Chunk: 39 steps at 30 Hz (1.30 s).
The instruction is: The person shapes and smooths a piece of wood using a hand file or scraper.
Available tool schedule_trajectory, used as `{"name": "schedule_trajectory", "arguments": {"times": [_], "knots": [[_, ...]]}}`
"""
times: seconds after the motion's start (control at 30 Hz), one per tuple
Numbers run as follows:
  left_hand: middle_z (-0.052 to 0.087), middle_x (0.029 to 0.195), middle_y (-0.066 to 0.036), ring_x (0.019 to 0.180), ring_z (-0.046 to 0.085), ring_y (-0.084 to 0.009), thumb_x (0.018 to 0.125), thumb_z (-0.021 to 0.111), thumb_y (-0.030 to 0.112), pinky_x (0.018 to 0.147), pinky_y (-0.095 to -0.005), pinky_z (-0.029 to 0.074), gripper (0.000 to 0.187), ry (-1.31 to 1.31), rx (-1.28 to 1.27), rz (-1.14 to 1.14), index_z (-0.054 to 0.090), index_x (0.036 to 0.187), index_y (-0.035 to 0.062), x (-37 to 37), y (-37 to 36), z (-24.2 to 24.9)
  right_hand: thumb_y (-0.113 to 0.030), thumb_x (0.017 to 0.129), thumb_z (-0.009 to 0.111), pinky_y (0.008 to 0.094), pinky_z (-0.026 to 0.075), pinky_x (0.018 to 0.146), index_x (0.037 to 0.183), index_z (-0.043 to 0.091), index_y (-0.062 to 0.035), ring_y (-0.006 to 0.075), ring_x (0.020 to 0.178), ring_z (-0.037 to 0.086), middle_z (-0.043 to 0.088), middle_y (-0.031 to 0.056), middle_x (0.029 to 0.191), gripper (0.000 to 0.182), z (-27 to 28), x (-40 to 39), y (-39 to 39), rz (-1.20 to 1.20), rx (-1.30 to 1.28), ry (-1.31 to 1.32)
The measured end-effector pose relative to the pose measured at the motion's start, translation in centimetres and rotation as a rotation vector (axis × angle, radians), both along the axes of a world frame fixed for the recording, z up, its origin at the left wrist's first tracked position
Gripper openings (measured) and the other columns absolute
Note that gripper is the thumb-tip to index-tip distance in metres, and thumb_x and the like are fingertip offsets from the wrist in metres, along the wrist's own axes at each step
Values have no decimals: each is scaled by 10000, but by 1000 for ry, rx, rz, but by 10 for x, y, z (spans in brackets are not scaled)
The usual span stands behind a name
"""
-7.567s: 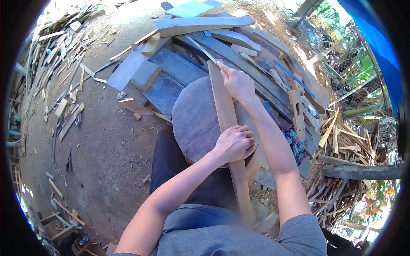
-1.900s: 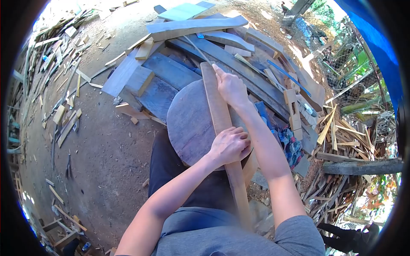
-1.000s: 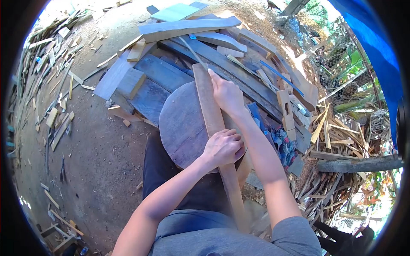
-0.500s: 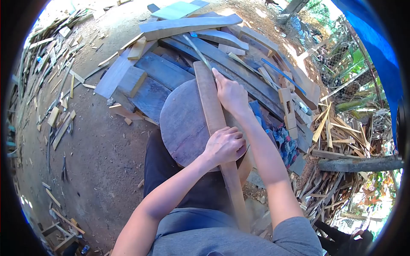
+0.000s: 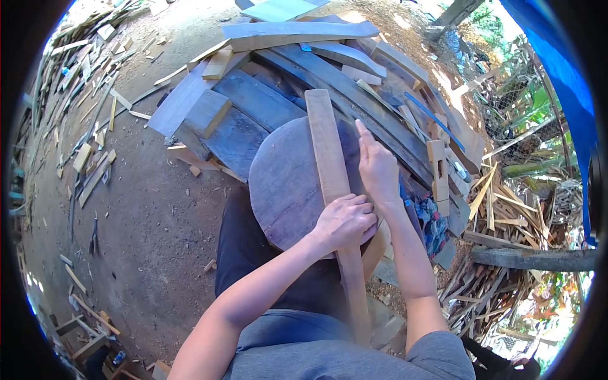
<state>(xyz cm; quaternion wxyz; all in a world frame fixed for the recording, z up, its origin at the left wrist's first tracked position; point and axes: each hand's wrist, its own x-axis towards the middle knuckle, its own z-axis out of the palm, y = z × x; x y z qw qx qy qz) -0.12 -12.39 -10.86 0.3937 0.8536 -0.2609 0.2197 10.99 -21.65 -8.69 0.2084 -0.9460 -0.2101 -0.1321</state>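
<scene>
A long, narrow wooden board point(image 5: 329, 142) lies across a round wooden block top point(image 5: 278, 171), its near end reaching back toward my body. My left hand point(image 5: 345, 220) is closed over the board's edge and presses it against the round top. To the right of the board is my right hand point(image 5: 379, 168), fingers curled and index finger stretched forward. The long thin tool, like a file, that stuck out ahead of this hand earlier is hidden or too thin to make out now.
Planks and shaped boards point(image 5: 297, 31) are piled beyond the round top. A blue strip point(image 5: 434, 120) and a mortised wooden piece point(image 5: 438, 177) lie at right. Patterned cloth point(image 5: 434, 228) is near my right forearm. Offcuts point(image 5: 95, 174) litter the ground at left; wood strips point(image 5: 481, 304) heap at right.
My right hand has drawn back toward me and to the right, and the thin tool no longer shows ahead of it. My left hand keeps its grip on the board. The view has shifted slightly.
</scene>
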Motion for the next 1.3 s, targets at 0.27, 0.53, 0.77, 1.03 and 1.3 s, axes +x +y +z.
{"name": "schedule_trajectory", "arguments": {"times": [0.27,0.53,0.77,1.03,1.3], "knots": [[629,753,-25,826,645,-201,774,696,190,744,-342,518,138,56,-4,-22,648,675,107,-2,2,0,-180,995,547,490,532,582,1427,567,-302,378,664,675,643,135,739,449,21,-25,-7,308,-138,90],[628,758,-10,814,631,-193,801,681,206,754,-331,517,156,65,93,-41,653,673,122,-2,1,3,-215,993,533,470,550,547,1435,552,-340,346,627,687,669,139,744,460,-1,41,49,82,-265,-100],[624,745,-8,802,624,-194,807,673,202,754,-334,517,155,56,59,-19,655,674,124,-4,-1,-2,-213,1004,517,481,547,564,1435,555,-315,366,657,688,666,165,741,444,14,-1,15,232,-183,47],[636,754,-10,819,626,-194,800,670,193,756,-343,521,140,73,82,-18,667,682,118,-3,-2,1,-265,1022,503,507,561,615,1401,588,-308,391,706,705,694,196,779,391,10,29,38,171,-143,45],[642,772,-10,854,640,-193,804,669,204,777,-341,526,157,69,71,-15,659,675,114,-4,1,2,-248,1017,529,502,548,599,1400,592,-318,387,693,699,687,191,757,395,10,7,8,307,-35,96]]}}
